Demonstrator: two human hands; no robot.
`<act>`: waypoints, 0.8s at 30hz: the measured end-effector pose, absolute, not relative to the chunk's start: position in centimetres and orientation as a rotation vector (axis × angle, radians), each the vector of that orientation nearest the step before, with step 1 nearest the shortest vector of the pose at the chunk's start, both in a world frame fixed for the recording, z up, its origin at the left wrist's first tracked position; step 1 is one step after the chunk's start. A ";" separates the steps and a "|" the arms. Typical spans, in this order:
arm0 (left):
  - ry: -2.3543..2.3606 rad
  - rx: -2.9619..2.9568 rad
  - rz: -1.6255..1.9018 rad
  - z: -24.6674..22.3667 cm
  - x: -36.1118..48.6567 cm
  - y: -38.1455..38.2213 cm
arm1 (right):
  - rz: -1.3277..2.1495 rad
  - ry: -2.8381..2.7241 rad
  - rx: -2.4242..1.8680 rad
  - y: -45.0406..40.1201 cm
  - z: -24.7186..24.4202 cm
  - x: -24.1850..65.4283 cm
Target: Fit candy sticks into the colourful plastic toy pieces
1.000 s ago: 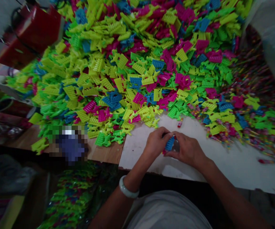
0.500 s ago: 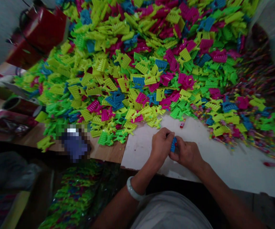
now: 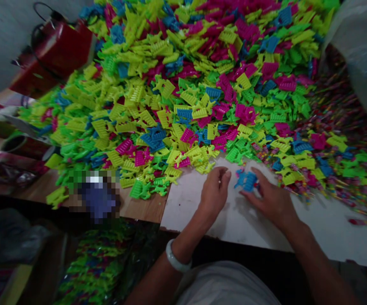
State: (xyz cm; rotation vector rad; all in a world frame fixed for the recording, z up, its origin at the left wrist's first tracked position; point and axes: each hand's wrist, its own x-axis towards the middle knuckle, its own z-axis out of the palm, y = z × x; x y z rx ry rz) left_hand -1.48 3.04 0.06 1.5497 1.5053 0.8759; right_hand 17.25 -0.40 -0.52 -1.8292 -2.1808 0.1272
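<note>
One blue plastic piece point(image 3: 249, 182) is pinched between the thumb and fingers of the right hand point(image 3: 273, 201), held over the white board point(image 3: 183, 209) at the table's front edge. A small spot of red shows at the piece's right side, too blurred to make out. Just to its left, and apart from it, the left hand point(image 3: 214, 190) is loosely curled, thumb close to the forefinger; I can't tell whether their tips meet. A pale bracelet point(image 3: 177, 257) circles that wrist. Beyond both hands spreads a great heap of plastic pieces point(image 3: 170, 114) in yellow, green, pink and blue, reaching left onto bare wood point(image 3: 143, 206). On the right, many thin colourful sticks point(image 3: 339, 101) lie against the heap, near a cloudy plastic bag point(image 3: 361, 59). Across at the far left stands a red machine point(image 3: 56, 53) with a dark cable.
</note>
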 end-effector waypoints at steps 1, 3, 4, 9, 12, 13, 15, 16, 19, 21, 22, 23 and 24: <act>1.547 1.604 0.910 0.0 -2.3 3.5 | -0.013 -2.064 -1.898 0.1 0.0 18.7; 1.657 1.755 0.917 -0.1 -4.0 4.6 | -0.327 -1.858 -1.998 1.1 0.7 21.1; 1.709 1.827 0.900 -0.3 -4.8 5.1 | -0.431 -1.812 -2.016 1.5 0.9 21.7; 1.929 2.092 0.791 -0.9 -5.9 6.7 | -0.150 -2.192 -1.708 3.0 -1.8 18.8; 1.913 2.175 0.653 -0.8 -5.7 6.5 | 0.011 -2.270 -1.554 3.6 -4.1 16.3; 1.881 2.184 0.648 -0.7 -5.7 6.1 | 0.033 -2.255 -1.546 3.6 -4.5 16.0; 1.793 2.173 0.714 -0.6 -5.9 5.0 | 0.076 -2.176 -1.531 3.4 -4.5 16.0; 1.743 2.150 0.751 -0.6 -6.1 4.3 | 0.127 -2.124 -1.518 3.1 -4.2 16.1; 1.676 2.010 0.750 -0.8 -6.3 2.5 | 0.414 -2.008 -1.510 1.7 -2.8 15.3; 1.704 1.911 0.698 -1.0 -6.2 1.7 | 0.570 -2.068 -1.513 0.7 -2.1 13.8; 1.713 1.879 0.678 -1.0 -6.2 1.5 | 0.598 -2.126 -1.514 0.2 -2.0 12.9; 1.711 1.861 0.663 -1.0 -6.1 1.5 | 0.600 -2.186 -1.514 -0.1 -1.9 12.1; 1.692 1.860 0.645 -1.0 -6.0 1.5 | 0.595 -2.231 -1.516 -0.4 -2.0 11.4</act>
